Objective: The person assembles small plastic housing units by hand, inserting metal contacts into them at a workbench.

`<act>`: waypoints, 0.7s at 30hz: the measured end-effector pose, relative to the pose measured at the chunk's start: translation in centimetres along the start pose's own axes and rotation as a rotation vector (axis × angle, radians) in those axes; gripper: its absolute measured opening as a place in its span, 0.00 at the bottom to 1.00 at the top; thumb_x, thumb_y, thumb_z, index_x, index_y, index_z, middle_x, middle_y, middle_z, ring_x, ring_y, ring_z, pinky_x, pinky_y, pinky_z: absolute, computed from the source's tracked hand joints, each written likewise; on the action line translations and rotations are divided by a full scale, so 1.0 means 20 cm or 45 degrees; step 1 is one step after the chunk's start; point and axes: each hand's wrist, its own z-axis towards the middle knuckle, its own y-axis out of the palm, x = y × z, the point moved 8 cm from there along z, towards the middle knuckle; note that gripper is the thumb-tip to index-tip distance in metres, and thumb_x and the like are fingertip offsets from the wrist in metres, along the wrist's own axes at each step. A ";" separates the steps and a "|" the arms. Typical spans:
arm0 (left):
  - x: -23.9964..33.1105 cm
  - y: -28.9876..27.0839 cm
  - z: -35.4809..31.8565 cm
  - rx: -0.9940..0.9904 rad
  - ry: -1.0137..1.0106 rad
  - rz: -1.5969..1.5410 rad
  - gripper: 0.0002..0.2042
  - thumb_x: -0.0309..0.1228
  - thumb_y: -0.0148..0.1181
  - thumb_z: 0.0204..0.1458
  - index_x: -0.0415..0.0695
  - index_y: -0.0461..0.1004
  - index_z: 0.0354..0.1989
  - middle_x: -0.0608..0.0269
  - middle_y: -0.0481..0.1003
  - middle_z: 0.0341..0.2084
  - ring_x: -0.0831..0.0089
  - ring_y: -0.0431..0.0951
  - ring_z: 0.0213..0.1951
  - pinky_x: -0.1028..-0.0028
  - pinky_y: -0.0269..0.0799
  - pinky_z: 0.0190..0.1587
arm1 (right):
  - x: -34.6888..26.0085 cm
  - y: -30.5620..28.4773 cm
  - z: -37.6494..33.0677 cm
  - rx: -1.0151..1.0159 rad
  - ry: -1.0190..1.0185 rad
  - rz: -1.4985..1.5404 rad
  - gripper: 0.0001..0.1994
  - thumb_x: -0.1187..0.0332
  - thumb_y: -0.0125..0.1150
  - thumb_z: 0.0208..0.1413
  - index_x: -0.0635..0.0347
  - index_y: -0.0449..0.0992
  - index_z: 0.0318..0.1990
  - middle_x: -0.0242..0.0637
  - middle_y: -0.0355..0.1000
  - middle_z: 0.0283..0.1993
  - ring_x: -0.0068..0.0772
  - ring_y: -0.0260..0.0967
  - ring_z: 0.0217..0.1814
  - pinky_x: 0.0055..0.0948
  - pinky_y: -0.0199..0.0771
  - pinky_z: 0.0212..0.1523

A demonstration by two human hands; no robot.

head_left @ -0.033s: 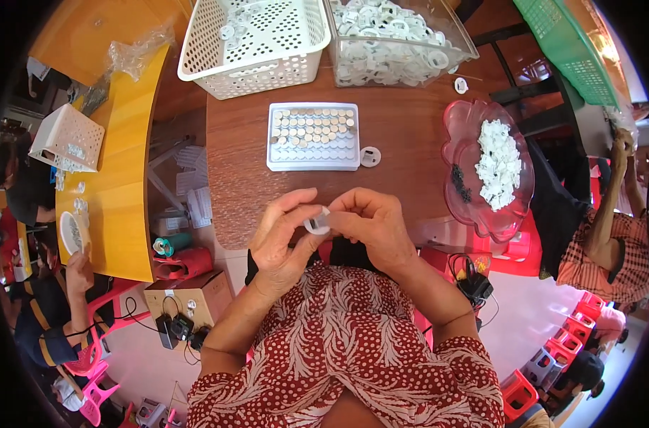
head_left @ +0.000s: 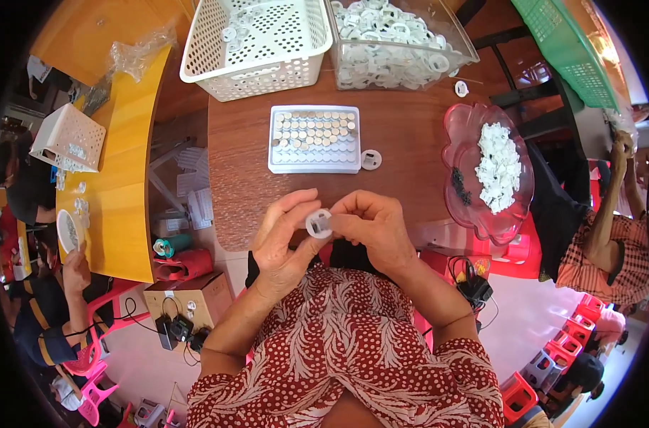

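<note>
Fingers of both hands close narrowly on one small white round part (head_left: 318, 223), held in the air just in front of the near edge of the brown table (head_left: 410, 150). Left hand (head_left: 285, 242): thumb and forefinger pinch the disc from its left and lower rim. Right hand (head_left: 373, 227): fingertips curl in and touch its right rim, so both hands sit equally close and the part lies directly between them. Disc's flat face is turned up toward the camera; a darker opening shows at its middle, detail too small to read. No long axis, being round. Straight ahead of the part, well apart, lies a shallow white tray (head_left: 315, 138) with rows of small round metal pieces. One loose white disc (head_left: 371, 159) rests just beside the tray's right edge. Farther back: white perforated basket (head_left: 256, 43) on the left, clear bin (head_left: 403, 43) full of white rings on the right. To the right of the hands, a pink scalloped dish (head_left: 481, 171) holds a heap of small white pieces and a few dark ones. Other people sit at left and right margins, well apart from the hands.
</note>
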 end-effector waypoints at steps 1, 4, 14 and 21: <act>-0.03 0.01 0.00 0.019 -0.198 -0.298 0.23 0.15 0.63 0.40 0.34 0.69 0.49 0.52 0.64 0.52 0.66 0.73 0.46 0.74 0.74 0.44 | 0.01 -0.01 0.00 0.024 0.018 0.016 0.08 0.71 0.62 0.48 0.66 0.74 0.32 0.30 0.70 0.25 0.14 0.62 0.24 0.13 0.59 0.23; -0.14 0.08 -0.04 -0.091 -0.512 -0.898 0.27 0.18 0.60 0.43 0.36 0.63 0.56 0.55 0.57 0.57 0.68 0.69 0.51 0.73 0.69 0.50 | 0.03 -0.02 0.01 0.063 0.022 0.042 0.06 0.72 0.61 0.47 0.66 0.74 0.30 0.30 0.70 0.24 0.13 0.62 0.23 0.13 0.58 0.22; -0.26 0.12 -0.15 -0.044 -1.011 -1.267 0.19 0.28 0.56 0.53 0.35 0.67 0.53 0.53 0.76 0.35 0.71 0.77 0.29 0.80 0.70 0.30 | 0.05 0.03 0.05 0.020 -0.081 -0.146 0.05 0.73 0.57 0.54 0.66 0.72 0.32 0.30 0.71 0.28 0.15 0.67 0.29 0.16 0.70 0.31; -0.30 0.10 -0.16 0.001 -1.084 -1.270 0.16 0.27 0.55 0.53 0.34 0.69 0.50 0.47 0.76 0.34 0.69 0.78 0.28 0.78 0.71 0.29 | -0.21 -0.07 0.15 0.350 -0.727 -0.839 0.04 0.75 0.59 0.46 0.65 0.73 0.30 0.40 0.70 0.27 0.35 0.68 0.28 0.31 0.67 0.30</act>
